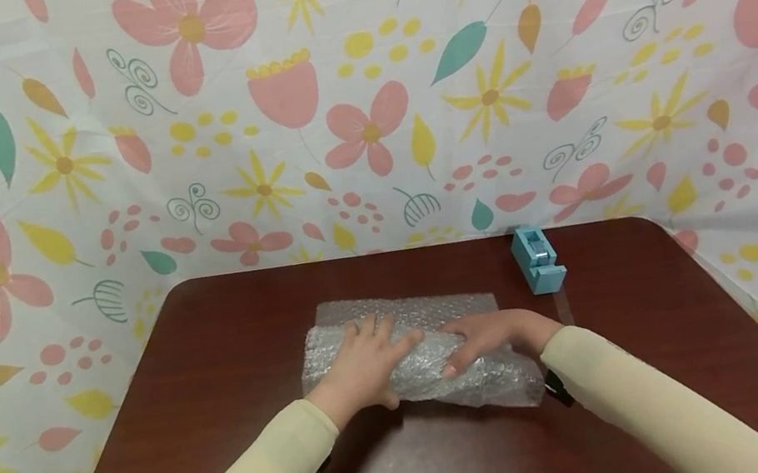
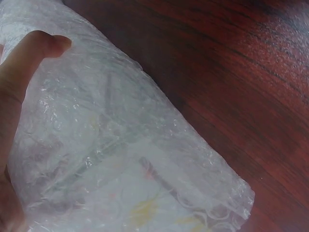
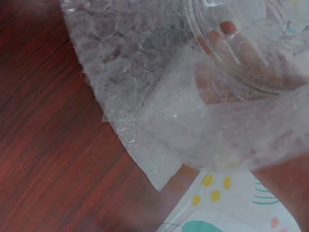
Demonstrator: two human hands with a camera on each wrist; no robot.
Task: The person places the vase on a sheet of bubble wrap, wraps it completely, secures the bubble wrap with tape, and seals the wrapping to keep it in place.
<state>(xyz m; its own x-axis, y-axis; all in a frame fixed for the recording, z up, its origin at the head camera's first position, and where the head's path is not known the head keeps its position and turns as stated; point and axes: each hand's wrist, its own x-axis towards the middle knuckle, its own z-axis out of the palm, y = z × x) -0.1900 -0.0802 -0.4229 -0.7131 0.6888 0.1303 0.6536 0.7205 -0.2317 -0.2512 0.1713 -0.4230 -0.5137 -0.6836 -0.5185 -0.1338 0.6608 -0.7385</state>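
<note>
A sheet of bubble wrap lies partly rolled up on the table, its far flap still flat. In the right wrist view, the clear round rim of a see-through container shows at the open end of the roll. My left hand holds the left part of the roll, fingers spread over the top and thumb along the near side; that thumb presses on the plastic in the left wrist view. My right hand bends over the right part and grips it, its fingers seen through clear layers in the right wrist view.
Behind the wrap on the right stands a light-blue tape dispenser, with a strip of clear tape near it. The dark red-brown table meets a flower-patterned cloth at the back.
</note>
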